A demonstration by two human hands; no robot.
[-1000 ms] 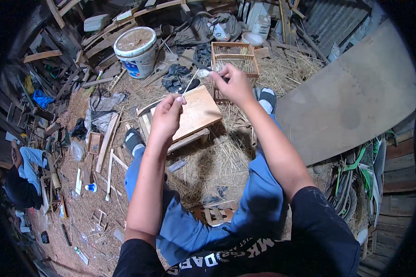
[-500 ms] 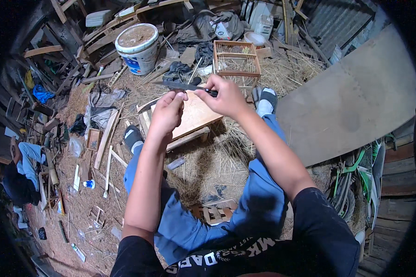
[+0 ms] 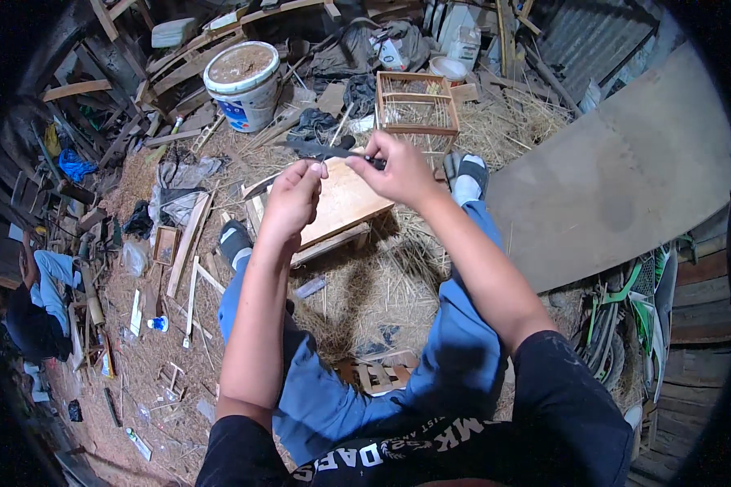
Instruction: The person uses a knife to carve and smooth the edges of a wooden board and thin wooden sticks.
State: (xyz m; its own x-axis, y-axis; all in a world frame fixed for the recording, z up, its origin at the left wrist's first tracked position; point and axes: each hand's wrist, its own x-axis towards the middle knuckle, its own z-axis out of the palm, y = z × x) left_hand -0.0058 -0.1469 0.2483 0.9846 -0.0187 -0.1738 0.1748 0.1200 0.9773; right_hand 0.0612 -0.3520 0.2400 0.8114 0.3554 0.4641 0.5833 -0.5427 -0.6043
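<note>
My right hand (image 3: 396, 172) grips the handle of a dark knife (image 3: 321, 149), its blade pointing left. My left hand (image 3: 294, 200) is closed just below the blade, pinching a thin pale stick that is barely visible at the fingertips. Both hands hover over a light wooden board (image 3: 343, 203) resting on a low stand between my feet. My legs in blue trousers stretch forward over straw.
A small slatted wooden cage (image 3: 417, 104) stands beyond the board. A white bucket (image 3: 244, 86) sits far left. A large grey sheet (image 3: 625, 170) leans at right. Wood offcuts and straw litter the floor. Another person (image 3: 41, 300) crouches at left.
My right hand came down from a raised position near the cage toward my left hand. The knife blade now lies across just above the left fingers.
</note>
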